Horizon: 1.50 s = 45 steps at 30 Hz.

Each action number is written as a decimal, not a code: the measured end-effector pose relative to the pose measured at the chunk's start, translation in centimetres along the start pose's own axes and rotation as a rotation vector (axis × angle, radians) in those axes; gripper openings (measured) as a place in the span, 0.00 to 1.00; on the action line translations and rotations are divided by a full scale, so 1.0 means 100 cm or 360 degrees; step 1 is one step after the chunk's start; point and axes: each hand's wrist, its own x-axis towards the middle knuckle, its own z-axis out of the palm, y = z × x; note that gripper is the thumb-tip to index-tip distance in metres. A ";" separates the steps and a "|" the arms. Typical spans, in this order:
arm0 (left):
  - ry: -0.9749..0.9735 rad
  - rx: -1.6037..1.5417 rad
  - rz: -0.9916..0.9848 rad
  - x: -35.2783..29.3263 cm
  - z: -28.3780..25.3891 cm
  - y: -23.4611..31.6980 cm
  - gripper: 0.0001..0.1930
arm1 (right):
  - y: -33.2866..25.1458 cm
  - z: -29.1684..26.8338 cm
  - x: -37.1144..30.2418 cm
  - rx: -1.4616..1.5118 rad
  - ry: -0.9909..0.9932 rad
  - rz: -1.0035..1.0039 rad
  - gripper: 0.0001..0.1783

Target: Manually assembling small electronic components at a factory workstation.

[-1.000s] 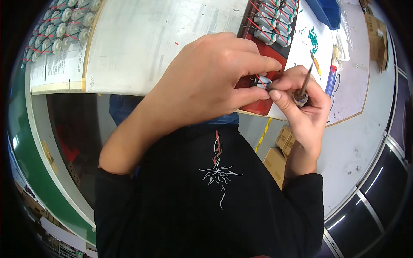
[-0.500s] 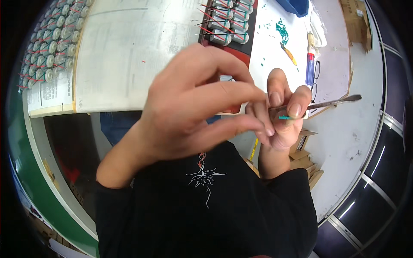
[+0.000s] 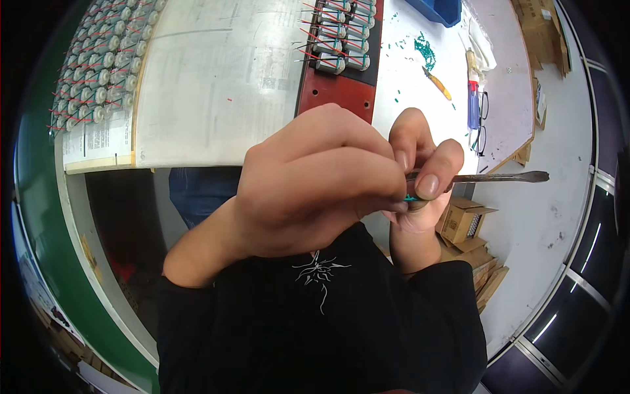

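Observation:
In front of my chest, my two hands meet at the fingertips. My right hand (image 3: 426,167) pinches a slim metal rod (image 3: 489,178), dark and flat-tipped like a screwdriver's shaft, which sticks out to the right almost level. A small bright green piece (image 3: 411,197) shows under my right fingers, right at the tips of my left hand. My left hand (image 3: 321,177) is closed, its back toward me, and its curled fingers press in against the right one. Whatever lies between the left fingertips is hidden.
Small motors with red and black wires (image 3: 329,64) stand in rows on a red board (image 3: 338,92). More wired units (image 3: 98,75) fill the table's left. To the right lie green bits (image 3: 425,49), a yellow-handled tool (image 3: 438,85), glasses (image 3: 483,121) and a blue bin (image 3: 443,10). Cardboard boxes (image 3: 462,220) sit below.
My left fingers have closed and come against the right hand's fingertips. The metal rod has swung from tilted to nearly level. The whole view has shifted slightly.

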 end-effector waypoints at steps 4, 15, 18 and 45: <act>0.0013 0.0364 0.0274 -0.001 -0.005 0.008 0.14 | -0.006 -0.001 0.000 -0.0244 -0.0004 -0.0002 0.11; 0.0001 0.0268 0.0246 -0.003 -0.004 0.013 0.12 | -0.022 0.010 -0.004 -0.0587 0.0036 0.0023 0.11; 0.0003 0.0110 0.0106 -0.001 -0.001 0.016 0.11 | -0.022 0.011 -0.004 -0.0688 0.0024 -0.0053 0.11; -0.0190 -0.0168 -0.0431 -0.043 -0.012 0.021 0.16 | -0.017 -0.001 -0.028 -0.1283 -0.0073 0.0137 0.10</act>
